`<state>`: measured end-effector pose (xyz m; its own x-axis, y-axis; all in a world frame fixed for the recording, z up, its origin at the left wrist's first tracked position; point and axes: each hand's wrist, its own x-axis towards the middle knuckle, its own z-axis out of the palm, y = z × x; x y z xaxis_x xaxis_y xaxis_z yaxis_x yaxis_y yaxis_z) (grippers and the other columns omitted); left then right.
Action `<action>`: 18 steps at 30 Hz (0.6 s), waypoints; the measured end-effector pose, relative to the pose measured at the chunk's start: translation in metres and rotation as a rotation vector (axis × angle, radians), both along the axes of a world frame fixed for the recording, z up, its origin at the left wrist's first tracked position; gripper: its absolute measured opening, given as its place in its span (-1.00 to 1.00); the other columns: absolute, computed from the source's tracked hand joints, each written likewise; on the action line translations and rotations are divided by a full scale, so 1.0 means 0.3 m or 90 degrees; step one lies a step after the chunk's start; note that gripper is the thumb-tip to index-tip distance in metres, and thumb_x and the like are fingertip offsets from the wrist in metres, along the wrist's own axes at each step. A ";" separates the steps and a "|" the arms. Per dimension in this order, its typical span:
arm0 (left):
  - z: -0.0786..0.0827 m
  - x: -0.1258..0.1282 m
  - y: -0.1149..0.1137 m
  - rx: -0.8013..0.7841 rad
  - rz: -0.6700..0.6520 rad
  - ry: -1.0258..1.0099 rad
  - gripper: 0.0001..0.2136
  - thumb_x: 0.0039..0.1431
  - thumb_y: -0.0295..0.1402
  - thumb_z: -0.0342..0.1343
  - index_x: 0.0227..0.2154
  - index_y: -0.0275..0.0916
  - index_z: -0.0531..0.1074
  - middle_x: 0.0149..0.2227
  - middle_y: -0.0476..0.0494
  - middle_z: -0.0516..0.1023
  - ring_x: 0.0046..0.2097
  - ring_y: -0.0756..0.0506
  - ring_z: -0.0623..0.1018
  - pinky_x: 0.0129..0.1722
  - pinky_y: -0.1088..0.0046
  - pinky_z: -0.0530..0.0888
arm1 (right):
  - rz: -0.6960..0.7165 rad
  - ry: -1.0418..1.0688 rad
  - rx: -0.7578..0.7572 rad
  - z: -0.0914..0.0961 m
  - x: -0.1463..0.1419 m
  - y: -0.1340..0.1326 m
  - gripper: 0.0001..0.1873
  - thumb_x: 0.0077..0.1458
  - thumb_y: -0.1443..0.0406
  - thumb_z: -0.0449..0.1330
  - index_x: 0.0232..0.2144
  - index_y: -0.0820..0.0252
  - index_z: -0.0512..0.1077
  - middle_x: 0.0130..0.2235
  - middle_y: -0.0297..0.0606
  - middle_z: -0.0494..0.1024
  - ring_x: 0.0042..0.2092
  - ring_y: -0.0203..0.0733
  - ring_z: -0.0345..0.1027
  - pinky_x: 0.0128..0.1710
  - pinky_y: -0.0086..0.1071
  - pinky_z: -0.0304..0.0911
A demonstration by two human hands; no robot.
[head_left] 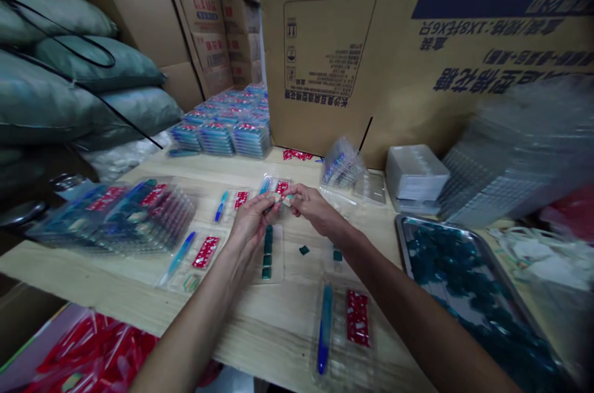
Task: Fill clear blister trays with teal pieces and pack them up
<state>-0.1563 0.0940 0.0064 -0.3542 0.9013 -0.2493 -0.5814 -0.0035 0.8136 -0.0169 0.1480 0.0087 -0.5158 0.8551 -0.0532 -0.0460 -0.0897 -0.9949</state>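
My left hand point(253, 216) and my right hand point(309, 202) meet over the wooden table point(260, 312), fingers pinched together on a small pale piece point(281, 198) held between them. Just below the hands lies a clear blister tray point(268, 252) with a column of small green pieces in it. A loose green piece point(304, 250) lies on the wood beside it. Nearer to me sits a clear pack point(341, 326) holding a blue pen-like tool and a red card.
A metal tray point(404, 238) of dark green pieces stands at the right. Filled packs are stacked at the left point(120, 213) and at the back point(223, 130). Large cardboard boxes point(371, 46) wall off the back. A white stack point(414, 176) and clear tray stacks point(510, 158) sit at the right.
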 end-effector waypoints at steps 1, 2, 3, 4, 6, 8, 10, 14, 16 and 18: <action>-0.001 -0.007 0.003 -0.006 -0.003 0.002 -0.80 -0.22 -0.63 0.34 -0.46 -0.35 0.52 -0.44 -0.03 0.59 -0.43 0.08 0.57 -0.36 0.63 0.55 | 0.006 -0.005 0.013 -0.005 0.000 0.005 -0.81 -0.12 0.38 0.16 -0.34 0.17 0.38 -0.59 -0.51 0.31 -0.52 -0.35 0.16 -0.49 -0.48 0.05; -0.003 -0.012 0.006 -0.014 -0.004 0.012 -0.79 -0.24 -0.62 0.36 -0.45 -0.35 0.53 -0.45 -0.04 0.60 -0.44 0.08 0.57 -0.38 0.63 0.55 | 0.011 -0.013 0.030 -0.008 0.000 0.009 -0.82 -0.11 0.38 0.17 -0.34 0.16 0.38 -0.57 -0.49 0.33 -0.50 -0.34 0.18 -0.48 -0.48 0.06; -0.006 -0.016 0.009 -0.022 -0.003 0.029 -0.76 -0.26 -0.60 0.38 -0.44 -0.34 0.53 -0.45 -0.03 0.59 -0.46 0.08 0.56 -0.41 0.63 0.54 | 0.016 -0.022 0.053 -0.010 0.001 0.011 -0.84 -0.08 0.38 0.17 -0.35 0.16 0.39 -0.55 -0.48 0.35 -0.49 -0.34 0.19 -0.47 -0.48 0.07; -0.008 -0.017 0.012 -0.028 0.002 0.054 -0.74 -0.29 -0.57 0.40 -0.44 -0.34 0.53 -0.47 -0.03 0.59 -0.48 0.08 0.54 -0.44 0.62 0.52 | 0.021 -0.034 0.084 -0.010 0.001 0.011 -0.86 -0.05 0.38 0.16 -0.35 0.15 0.39 -0.53 -0.46 0.35 -0.48 -0.33 0.19 -0.47 -0.47 0.07; -0.012 -0.013 0.013 -0.023 0.013 0.109 -0.69 -0.35 -0.50 0.45 -0.44 -0.35 0.54 -0.49 -0.02 0.59 -0.51 0.08 0.52 -0.46 0.61 0.49 | 0.033 -0.062 0.169 -0.006 0.002 0.007 -0.83 -0.01 0.41 0.11 -0.32 0.14 0.42 -0.50 -0.44 0.36 -0.47 -0.31 0.20 -0.47 -0.46 0.07; -0.014 0.000 0.012 -0.006 0.018 0.139 -0.65 -0.40 -0.44 0.48 -0.43 -0.35 0.54 -0.49 -0.03 0.59 -0.50 0.07 0.52 -0.43 0.59 0.48 | 0.033 -0.092 0.267 0.003 0.003 -0.004 -0.71 0.00 0.46 0.07 -0.23 0.11 0.43 -0.46 -0.41 0.39 -0.43 -0.28 0.24 -0.43 -0.45 0.12; -0.015 0.016 0.007 0.015 0.020 0.151 -0.62 -0.40 -0.40 0.48 -0.41 -0.34 0.55 -0.47 -0.04 0.61 -0.47 0.05 0.53 -0.37 0.55 0.48 | 0.009 -0.119 0.346 0.014 0.005 -0.015 -0.64 -0.03 0.49 0.06 -0.17 0.11 0.41 -0.39 -0.39 0.43 -0.36 -0.25 0.30 -0.35 -0.43 0.19; -0.020 0.038 -0.006 0.070 0.049 0.223 -0.66 -0.28 -0.37 0.45 -0.35 -0.31 0.57 -0.42 -0.04 0.63 -0.41 0.04 0.54 -0.29 0.52 0.46 | -0.052 -0.160 0.416 0.025 0.012 -0.028 -0.56 -0.05 0.50 0.07 -0.08 0.15 0.32 -0.28 -0.32 0.46 -0.27 -0.20 0.35 -0.22 -0.37 0.27; -0.023 0.043 -0.012 0.096 0.061 0.256 -0.70 -0.23 -0.37 0.44 -0.35 -0.29 0.58 -0.40 -0.04 0.64 -0.37 0.04 0.55 -0.25 0.52 0.45 | -0.070 -0.166 0.444 0.022 0.017 -0.030 -0.54 -0.04 0.50 0.05 -0.04 0.18 0.31 -0.21 -0.24 0.46 -0.24 -0.18 0.36 -0.18 -0.33 0.28; -0.023 0.047 -0.019 0.113 0.058 0.268 -0.72 -0.20 -0.36 0.44 -0.36 -0.29 0.58 -0.37 -0.05 0.65 -0.33 0.03 0.57 -0.22 0.52 0.45 | -0.079 -0.161 0.477 0.017 0.021 -0.030 -0.57 -0.03 0.51 0.04 -0.07 0.19 0.33 -0.15 -0.17 0.45 -0.21 -0.16 0.35 -0.15 -0.30 0.29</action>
<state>-0.1421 0.0884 -0.0006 -0.4708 0.8778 0.0879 -0.1917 -0.1991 0.9611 -0.0107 0.1388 0.0136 -0.4643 0.7600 0.4548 0.2237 0.5974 -0.7701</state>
